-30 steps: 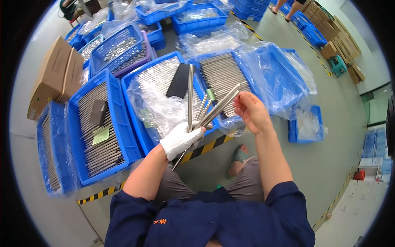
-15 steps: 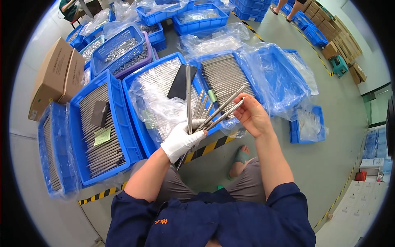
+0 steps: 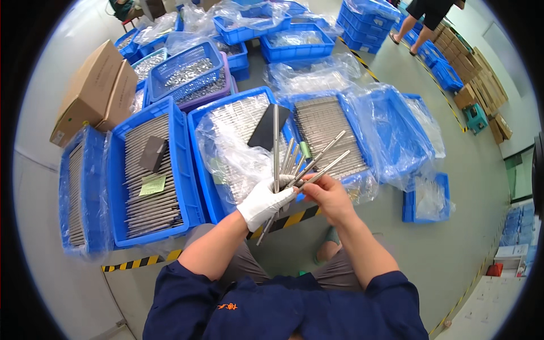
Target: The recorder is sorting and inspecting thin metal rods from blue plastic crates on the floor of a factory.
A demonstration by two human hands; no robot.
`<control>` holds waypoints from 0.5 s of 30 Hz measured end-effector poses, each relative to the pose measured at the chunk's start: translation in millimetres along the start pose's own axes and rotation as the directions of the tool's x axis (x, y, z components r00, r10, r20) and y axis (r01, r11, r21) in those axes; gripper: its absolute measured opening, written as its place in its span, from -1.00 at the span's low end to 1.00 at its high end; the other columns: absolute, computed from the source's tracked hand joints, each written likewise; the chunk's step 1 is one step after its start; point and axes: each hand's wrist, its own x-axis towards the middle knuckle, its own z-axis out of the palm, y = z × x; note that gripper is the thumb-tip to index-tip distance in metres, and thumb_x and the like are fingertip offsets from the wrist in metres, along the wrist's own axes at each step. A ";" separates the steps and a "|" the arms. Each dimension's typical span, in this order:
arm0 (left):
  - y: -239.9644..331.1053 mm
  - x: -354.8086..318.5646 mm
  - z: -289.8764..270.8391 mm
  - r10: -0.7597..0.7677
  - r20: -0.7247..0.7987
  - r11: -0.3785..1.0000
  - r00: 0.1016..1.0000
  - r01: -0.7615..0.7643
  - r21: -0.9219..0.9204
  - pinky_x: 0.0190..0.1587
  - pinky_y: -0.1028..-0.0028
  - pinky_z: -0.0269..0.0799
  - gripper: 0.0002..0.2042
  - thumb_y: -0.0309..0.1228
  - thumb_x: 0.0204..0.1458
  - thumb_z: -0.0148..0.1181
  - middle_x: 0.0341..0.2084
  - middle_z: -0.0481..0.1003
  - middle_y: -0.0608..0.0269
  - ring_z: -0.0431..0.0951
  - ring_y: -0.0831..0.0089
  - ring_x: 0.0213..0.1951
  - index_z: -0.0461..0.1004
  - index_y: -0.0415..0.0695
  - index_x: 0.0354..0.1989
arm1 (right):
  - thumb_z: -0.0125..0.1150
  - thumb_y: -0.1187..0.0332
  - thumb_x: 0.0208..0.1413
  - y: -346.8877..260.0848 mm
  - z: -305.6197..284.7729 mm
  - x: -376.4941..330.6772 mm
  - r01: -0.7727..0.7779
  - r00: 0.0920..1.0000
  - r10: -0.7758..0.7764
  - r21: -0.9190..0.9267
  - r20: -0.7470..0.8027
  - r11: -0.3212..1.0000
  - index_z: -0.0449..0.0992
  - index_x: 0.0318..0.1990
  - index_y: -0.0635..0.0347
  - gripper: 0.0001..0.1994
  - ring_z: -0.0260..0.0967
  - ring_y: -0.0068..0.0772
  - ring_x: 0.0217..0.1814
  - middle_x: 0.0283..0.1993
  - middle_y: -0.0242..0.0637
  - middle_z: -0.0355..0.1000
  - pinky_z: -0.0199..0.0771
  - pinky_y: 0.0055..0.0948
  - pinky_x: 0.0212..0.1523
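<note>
My left hand [image 3: 264, 200], in a white glove, grips a fanned bunch of long grey metal rods [image 3: 294, 161] by their lower ends. My bare right hand [image 3: 327, 198] is right beside it, fingers pinching the rods where they cross near the glove. The rods point up and to the right, above a blue crate [image 3: 199, 147] lined with clear plastic and filled with similar rods. A dark flat plate [image 3: 268, 126] lies on the rods in that crate.
Blue crates of metal rods surround me: one at the left [image 3: 148, 175] with a dark block and a green slip, another at the right [image 3: 326, 133]. Cardboard boxes [image 3: 93, 93] stand at far left. Yellow-black floor tape [image 3: 286, 221] runs below. Another person's legs [image 3: 422, 17] at top right.
Both hands have shifted slightly lower and left with the rod bunch. My right hand has closed in on the rods beside the glove, and the fan has drawn tighter.
</note>
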 end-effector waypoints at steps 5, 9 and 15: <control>-13.0 5.5 3.2 0.203 -0.118 0.979 0.972 -0.204 0.002 -0.36 0.63 0.27 -0.80 -0.36 -0.04 0.04 -0.46 0.39 0.36 0.32 0.65 -0.43 0.38 -0.19 -0.27 | 0.06 0.40 -0.03 3.3 -10.6 9.5 -0.029 0.983 0.034 0.033 -0.179 0.999 0.39 -0.26 0.26 -0.81 0.28 -0.61 -0.42 -0.40 -0.37 0.36 0.30 -0.64 -0.40; -35.4 13.1 4.9 0.299 -0.079 0.954 0.951 -0.298 0.024 -0.28 0.60 0.30 -0.81 -0.42 -0.04 0.04 -0.42 0.41 0.34 0.35 0.62 -0.36 0.38 -0.22 -0.26 | 0.10 0.38 -0.04 23.5 1.4 0.8 -0.128 0.990 0.131 0.067 -0.047 0.990 0.39 -0.28 0.22 -0.83 0.30 -0.59 -0.43 -0.41 -0.40 0.36 0.34 -0.61 -0.42; -19.0 11.0 -4.4 0.225 -0.074 0.970 0.971 -0.231 -0.074 -0.29 0.61 0.29 -0.77 -0.37 -0.05 0.07 -0.40 0.40 0.34 0.35 0.64 -0.35 0.36 -0.20 -0.23 | 0.04 0.39 0.00 -2.0 -15.2 4.4 -0.185 0.980 0.179 0.057 0.091 0.981 0.38 -0.29 0.26 -0.85 0.32 -0.55 -0.45 -0.44 -0.35 0.37 0.36 -0.59 -0.43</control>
